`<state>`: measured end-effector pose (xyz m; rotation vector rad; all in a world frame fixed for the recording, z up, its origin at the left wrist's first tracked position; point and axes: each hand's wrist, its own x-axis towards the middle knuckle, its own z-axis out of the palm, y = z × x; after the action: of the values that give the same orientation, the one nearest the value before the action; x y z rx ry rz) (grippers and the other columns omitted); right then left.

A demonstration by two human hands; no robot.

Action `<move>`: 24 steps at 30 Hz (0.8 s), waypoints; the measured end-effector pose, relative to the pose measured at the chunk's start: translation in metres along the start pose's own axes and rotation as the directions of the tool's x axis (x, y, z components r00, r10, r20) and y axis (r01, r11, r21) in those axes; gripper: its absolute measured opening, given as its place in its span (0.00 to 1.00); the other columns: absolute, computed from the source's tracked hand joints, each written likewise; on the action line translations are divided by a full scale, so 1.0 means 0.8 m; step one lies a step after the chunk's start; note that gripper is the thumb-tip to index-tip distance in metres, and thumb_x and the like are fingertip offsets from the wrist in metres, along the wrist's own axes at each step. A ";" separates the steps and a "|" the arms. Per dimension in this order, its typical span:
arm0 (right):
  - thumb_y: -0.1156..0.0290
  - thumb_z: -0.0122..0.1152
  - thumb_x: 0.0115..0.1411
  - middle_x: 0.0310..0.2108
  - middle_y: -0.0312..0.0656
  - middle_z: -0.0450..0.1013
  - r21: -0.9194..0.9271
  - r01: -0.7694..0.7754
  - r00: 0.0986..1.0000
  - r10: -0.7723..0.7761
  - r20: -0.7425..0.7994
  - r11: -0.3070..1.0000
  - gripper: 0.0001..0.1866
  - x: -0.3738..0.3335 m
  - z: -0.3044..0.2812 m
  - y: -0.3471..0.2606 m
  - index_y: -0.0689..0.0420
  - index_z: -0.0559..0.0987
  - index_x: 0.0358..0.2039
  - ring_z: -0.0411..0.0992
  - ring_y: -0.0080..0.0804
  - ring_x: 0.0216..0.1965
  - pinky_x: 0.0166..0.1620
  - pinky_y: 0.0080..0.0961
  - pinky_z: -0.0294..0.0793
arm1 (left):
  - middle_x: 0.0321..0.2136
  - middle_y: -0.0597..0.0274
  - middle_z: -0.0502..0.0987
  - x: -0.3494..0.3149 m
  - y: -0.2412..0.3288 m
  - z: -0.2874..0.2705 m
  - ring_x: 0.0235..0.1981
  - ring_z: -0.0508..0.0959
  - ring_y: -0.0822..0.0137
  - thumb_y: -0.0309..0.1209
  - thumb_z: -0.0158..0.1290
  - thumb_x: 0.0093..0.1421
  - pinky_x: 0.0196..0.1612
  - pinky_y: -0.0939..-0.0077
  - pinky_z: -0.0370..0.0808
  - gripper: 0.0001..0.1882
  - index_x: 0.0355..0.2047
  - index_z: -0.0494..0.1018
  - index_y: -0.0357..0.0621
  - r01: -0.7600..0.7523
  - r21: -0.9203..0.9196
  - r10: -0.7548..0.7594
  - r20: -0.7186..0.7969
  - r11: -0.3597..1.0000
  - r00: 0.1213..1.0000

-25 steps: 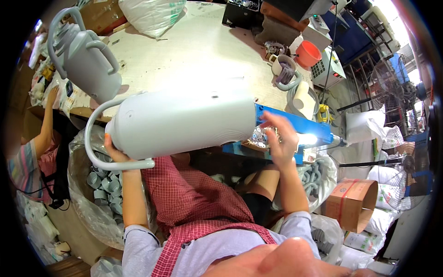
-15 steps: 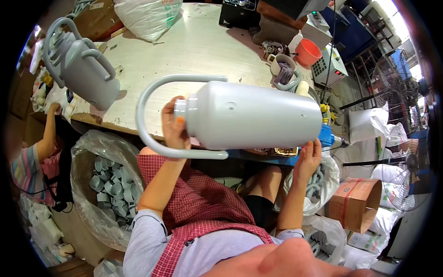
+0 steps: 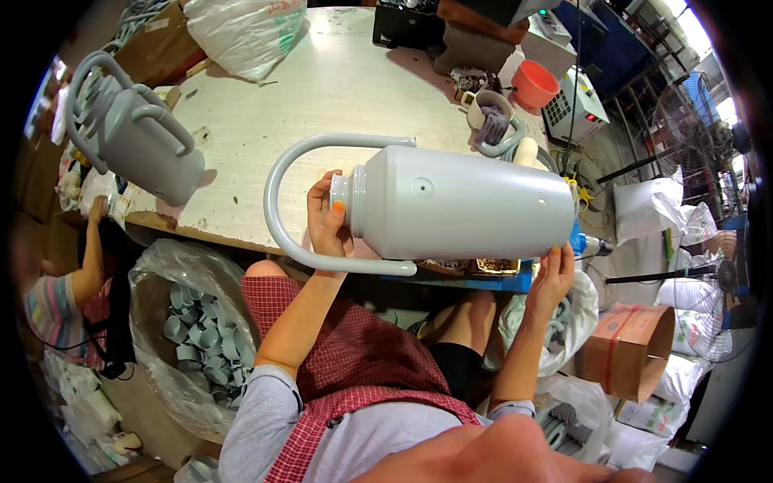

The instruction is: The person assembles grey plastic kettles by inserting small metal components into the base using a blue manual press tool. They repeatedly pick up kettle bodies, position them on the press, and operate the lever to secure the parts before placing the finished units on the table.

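Head view, and you've got the flask sideways, held up along the table's near edge, neck to your left, base to your right. Your left hand is curled closed around the neck, thumb on the near side, the rest of the fingers partly hidden. Your right hand is nearly closed, just the tips pinching the lower corner of the base; how hard, I can't tell. The handle loops around your left hand, one arm crossing your wrist; whether it's fixed to the flask, I can't make out.

Watch that base: so slight a hold on a smooth wall could slip and drop that end onto the parts tray, scattering bits. A turn of the left wrist could snag on the handle or, if it's loose, scrape the wall.

On to the writing: I see none on the flask. There's red and green print on the white bag, red on the carton, and green on the sacks, mostly too small to read.
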<state>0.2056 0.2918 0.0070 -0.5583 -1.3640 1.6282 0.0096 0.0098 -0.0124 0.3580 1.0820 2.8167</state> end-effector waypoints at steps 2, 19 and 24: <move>0.74 0.53 0.65 0.41 0.37 0.73 -0.007 -0.006 0.999 0.006 -0.036 1.000 0.14 -0.004 0.003 -0.009 0.65 0.73 0.49 0.70 0.22 0.39 0.45 0.18 0.69 | 0.54 0.55 0.63 -0.002 -0.006 0.002 0.56 0.65 0.63 0.34 0.58 0.56 0.61 0.68 0.63 0.28 0.54 0.59 0.40 0.041 -0.014 -0.042 -0.009 0.999 0.999; 0.73 0.55 0.64 0.44 0.39 0.73 0.053 0.005 1.000 -0.005 -0.007 0.999 0.16 0.005 0.001 -0.006 0.66 0.72 0.50 0.71 0.23 0.42 0.46 0.20 0.70 | 0.51 0.54 0.67 -0.004 -0.003 0.007 0.53 0.69 0.63 0.41 0.55 0.59 0.56 0.67 0.70 0.29 0.54 0.60 0.41 -0.004 0.065 0.005 -0.020 0.998 1.000; 0.73 0.54 0.65 0.42 0.36 0.73 0.020 -0.033 0.999 0.032 0.031 0.999 0.15 0.005 -0.007 0.002 0.64 0.72 0.50 0.70 0.19 0.40 0.42 0.16 0.69 | 0.51 0.55 0.67 -0.005 -0.001 0.002 0.52 0.69 0.64 0.37 0.56 0.57 0.58 0.67 0.67 0.30 0.55 0.59 0.40 0.086 0.120 -0.079 -0.056 0.989 0.995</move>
<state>0.2079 0.2982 0.0042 -0.5479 -1.3659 1.6818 0.0142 0.0110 -0.0124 0.2466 1.2534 2.7086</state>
